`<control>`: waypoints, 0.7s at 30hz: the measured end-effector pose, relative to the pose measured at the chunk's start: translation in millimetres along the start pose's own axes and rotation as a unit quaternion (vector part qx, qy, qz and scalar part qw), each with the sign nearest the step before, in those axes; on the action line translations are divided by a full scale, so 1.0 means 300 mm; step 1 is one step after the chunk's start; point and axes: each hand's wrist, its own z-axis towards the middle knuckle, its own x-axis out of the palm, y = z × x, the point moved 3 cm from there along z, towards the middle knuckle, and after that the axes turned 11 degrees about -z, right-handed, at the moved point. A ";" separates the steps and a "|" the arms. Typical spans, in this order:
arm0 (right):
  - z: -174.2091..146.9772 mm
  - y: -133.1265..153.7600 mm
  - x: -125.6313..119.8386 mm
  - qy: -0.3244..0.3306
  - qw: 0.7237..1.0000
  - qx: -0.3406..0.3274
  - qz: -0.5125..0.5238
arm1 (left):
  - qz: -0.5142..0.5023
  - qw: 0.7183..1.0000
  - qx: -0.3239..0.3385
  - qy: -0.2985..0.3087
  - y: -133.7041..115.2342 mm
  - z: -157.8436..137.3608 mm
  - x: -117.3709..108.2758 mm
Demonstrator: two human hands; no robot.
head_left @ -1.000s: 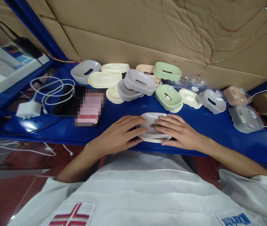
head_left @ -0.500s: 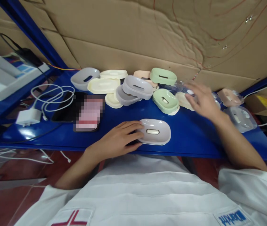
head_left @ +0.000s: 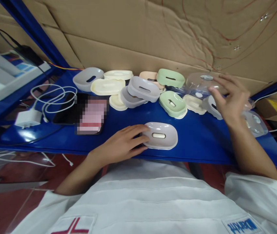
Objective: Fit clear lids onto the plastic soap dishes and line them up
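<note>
A lilac-grey oval soap dish (head_left: 169,138) with a cream piece showing through its slot rests near the shelf's front edge. My left hand (head_left: 123,143) grips its left end, fingers over the rim and thumb along the near side. At the back right, my right hand (head_left: 232,97) has thumb and fingers around the right side of a clear plastic lid (head_left: 194,81) bearing a round sticker. The lid stands tilted up against the cardboard. Just below that hand lies another grey dish (head_left: 211,106), partly covered by it, beside a cream base (head_left: 195,104).
Green dishes (head_left: 173,103), stacked grey dishes (head_left: 144,89) and cream trays (head_left: 107,87) line the back. Left of them lie a phone (head_left: 93,117), a white charger (head_left: 28,117) and its looped cable. Another clear lid (head_left: 255,123) sits at right. Cardboard (head_left: 128,39) walls the back.
My right hand has moved to the right and taken hold of the clear lid, which is now raised and tilted. My left hand and the dish in it have stayed put.
</note>
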 end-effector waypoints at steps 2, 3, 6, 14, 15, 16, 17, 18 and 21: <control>-0.097 0.132 -0.053 -0.007 0.999 -0.033 0.022 | 0.008 0.999 0.002 -0.033 -0.008 -0.001 -0.012; -0.152 0.197 -0.064 0.000 0.998 -0.047 0.037 | 0.007 0.999 0.002 -0.054 -0.012 -0.002 -0.021; -0.308 0.354 -0.047 0.027 0.991 -0.074 0.106 | -0.003 0.996 -0.005 -0.090 -0.015 -0.002 -0.039; -0.434 0.458 0.064 0.088 0.983 -0.088 0.135 | -0.013 0.998 -0.033 -0.043 0.008 -0.010 -0.012; -0.430 0.462 0.069 0.095 0.981 -0.100 0.133 | -0.013 0.998 -0.040 -0.046 0.011 -0.014 -0.011; -0.426 0.466 0.074 0.105 0.979 -0.113 0.133 | -0.013 0.998 -0.046 -0.048 0.014 -0.017 -0.010; -0.423 0.471 0.079 0.116 0.976 -0.126 0.136 | -0.013 0.997 -0.051 -0.050 0.015 -0.019 -0.011; -0.422 0.475 0.084 0.126 0.973 -0.137 0.138 | -0.014 0.997 -0.054 -0.050 0.017 -0.020 -0.012; -0.425 0.484 0.093 0.141 0.968 -0.154 0.138 | -0.018 0.997 -0.056 -0.045 0.020 -0.021 -0.014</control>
